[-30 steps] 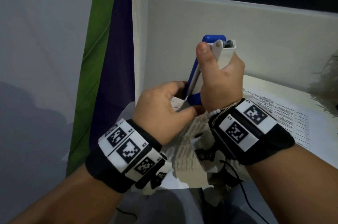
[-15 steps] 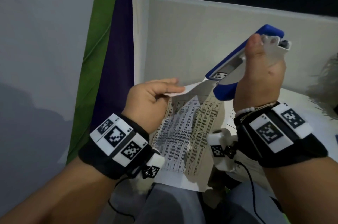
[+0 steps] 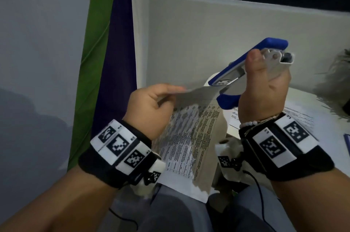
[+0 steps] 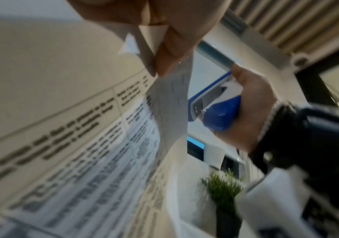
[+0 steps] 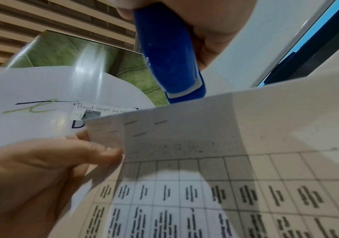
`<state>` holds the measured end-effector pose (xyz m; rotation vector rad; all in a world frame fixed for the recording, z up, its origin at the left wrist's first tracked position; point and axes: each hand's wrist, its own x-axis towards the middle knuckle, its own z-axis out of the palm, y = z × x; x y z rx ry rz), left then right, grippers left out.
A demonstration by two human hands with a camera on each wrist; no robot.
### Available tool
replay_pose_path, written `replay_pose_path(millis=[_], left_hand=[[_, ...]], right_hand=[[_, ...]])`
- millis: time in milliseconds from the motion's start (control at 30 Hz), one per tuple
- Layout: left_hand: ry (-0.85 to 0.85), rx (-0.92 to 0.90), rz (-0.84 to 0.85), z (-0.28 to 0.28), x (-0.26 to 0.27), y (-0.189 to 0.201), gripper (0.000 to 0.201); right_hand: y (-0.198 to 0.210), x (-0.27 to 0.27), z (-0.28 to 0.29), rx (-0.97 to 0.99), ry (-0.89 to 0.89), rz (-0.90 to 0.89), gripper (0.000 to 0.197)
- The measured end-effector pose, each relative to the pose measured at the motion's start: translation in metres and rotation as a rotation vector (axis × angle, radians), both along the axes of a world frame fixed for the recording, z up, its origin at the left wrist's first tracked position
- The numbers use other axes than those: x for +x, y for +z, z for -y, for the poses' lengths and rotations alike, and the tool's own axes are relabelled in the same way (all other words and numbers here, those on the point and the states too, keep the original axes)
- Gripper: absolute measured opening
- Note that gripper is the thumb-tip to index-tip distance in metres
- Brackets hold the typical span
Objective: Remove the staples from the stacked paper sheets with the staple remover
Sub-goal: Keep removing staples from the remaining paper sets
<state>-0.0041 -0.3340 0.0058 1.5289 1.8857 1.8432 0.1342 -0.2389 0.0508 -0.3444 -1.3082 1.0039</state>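
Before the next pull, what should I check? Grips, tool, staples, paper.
1. Left hand pinches the corner of the white printed paper sheets: ok.
2. Right hand grips the blue-and-grey staple remover: ok.
3. All metal staples out: not ok, at least three sit near the pinched corner.
4. Remover's tip under a staple: not ok, it is beside the sheets' top edge, away from the staples.
5. Sheets lying flat: not ok, they are held up and curling.
6. Pulled staple caught in the remover: cannot tell.
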Motion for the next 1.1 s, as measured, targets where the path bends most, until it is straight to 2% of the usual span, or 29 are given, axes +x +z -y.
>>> replay_pose_path(millis=[67, 133, 267, 500, 867, 900, 1000, 1033, 1100], left_hand=[[-0.011, -0.005, 0.084, -0.001, 0.000, 0.002, 0.031], [-0.045, -0.018, 0.100, 0.000, 0.004, 0.005, 0.023], [-0.094, -0.032, 0.046, 0.002, 0.011, 0.006, 0.030], [-0.079, 0.005, 0.004, 0.004, 0.018, 0.010, 0.026], [-0.047, -0.003, -0.124, 0.010, 0.021, 0.017, 0.027], [-0.043, -0.022, -0.127, 0.011, 0.022, 0.018, 0.030], [0.002, -0.087, -0.154, 0.013, 0.028, 0.021, 0.070], [0.022, -0.093, -0.155, 0.013, 0.030, 0.021, 0.073], [0.038, -0.066, -0.108, 0.013, 0.032, 0.021, 0.058]], right_hand=[[0.001, -0.002, 0.001, 0.014, 0.014, 0.001, 0.019], [0.004, -0.004, 0.003, 0.024, 0.001, 0.043, 0.026], [0.011, -0.012, 0.004, 0.010, -0.017, 0.126, 0.036], [0.016, -0.021, 0.011, -0.054, -0.027, 0.167, 0.017], [0.024, -0.022, 0.015, -0.022, -0.019, 0.162, 0.018], [0.024, -0.022, 0.015, -0.017, -0.015, 0.156, 0.019], [0.023, -0.023, 0.020, -0.001, -0.002, 0.146, 0.020], [0.023, -0.023, 0.022, 0.000, 0.001, 0.142, 0.019], [0.021, -0.025, 0.025, 0.001, 0.007, 0.127, 0.017]])
